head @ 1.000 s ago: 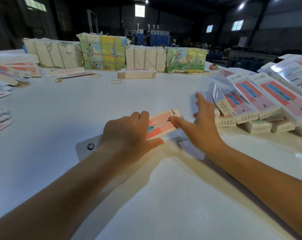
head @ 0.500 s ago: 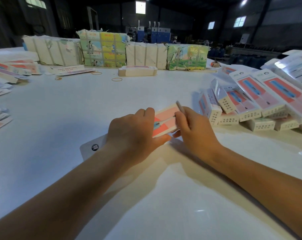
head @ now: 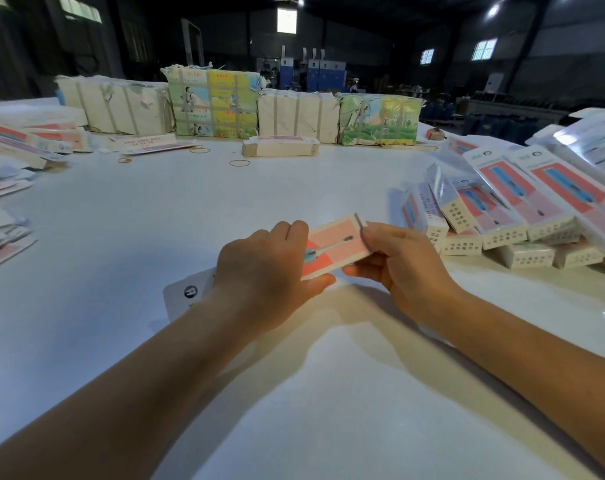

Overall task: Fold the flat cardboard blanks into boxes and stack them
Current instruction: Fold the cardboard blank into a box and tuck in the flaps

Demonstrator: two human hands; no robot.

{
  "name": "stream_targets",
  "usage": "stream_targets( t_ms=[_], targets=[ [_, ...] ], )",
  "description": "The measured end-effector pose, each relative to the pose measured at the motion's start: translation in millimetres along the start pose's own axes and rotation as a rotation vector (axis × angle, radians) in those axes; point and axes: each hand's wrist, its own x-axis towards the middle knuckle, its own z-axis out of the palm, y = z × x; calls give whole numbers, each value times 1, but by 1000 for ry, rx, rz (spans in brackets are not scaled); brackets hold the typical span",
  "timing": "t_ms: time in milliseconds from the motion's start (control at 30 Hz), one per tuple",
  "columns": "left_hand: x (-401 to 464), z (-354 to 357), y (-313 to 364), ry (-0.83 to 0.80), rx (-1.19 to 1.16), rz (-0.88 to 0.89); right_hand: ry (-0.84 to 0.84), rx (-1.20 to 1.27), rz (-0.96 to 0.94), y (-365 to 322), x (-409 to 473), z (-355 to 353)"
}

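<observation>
A long pink and white cardboard box blank (head: 335, 247) with a blue brush picture lies across the table's middle, its white near end (head: 186, 294) sticking out by my left wrist. My left hand (head: 266, 275) grips the blank's middle, fingers curled over the top and thumb under the near edge. My right hand (head: 394, 261) pinches the small end flap at the blank's far right end, thumb below. A leaning pile of folded boxes (head: 508, 209) lies to the right.
Wrapped bundles (head: 214, 105) line the far side of the white table (head: 155, 216), with a small stack of flat blanks (head: 280, 145) and rubber bands (head: 239, 163) before them. More flat blanks (head: 13, 140) lie at the left edge.
My right hand came in from flat on the table to the blank's right end and now pinches its flap. The blank's right end has lifted slightly. My left hand kept its grip.
</observation>
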Motion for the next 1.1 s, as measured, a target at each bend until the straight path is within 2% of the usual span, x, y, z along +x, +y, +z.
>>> stream_targets(
  t_ms=[267, 433, 800, 933, 1000, 1100],
  targets=[
    [-2, -1, 0, 44, 11, 21, 29, -40, -38, -3, -2, -3],
    [-2, -1, -1, 40, 24, 54, 16, -210, -106, -6, -6, -3],
    [1, -3, 5, 6, 62, -2, -29, -722, -282, 0, -17, 10],
    [0, -7, 6, 2, 73, -5, -70, -621, -241, -6, -18, 9],
    [1, -7, 4, 34, 68, 2, -102, -567, -255, -7, -18, 9],
    [1, -8, 0, -5, 71, 5, -147, -554, -281, -3, -16, 8]
  ],
)
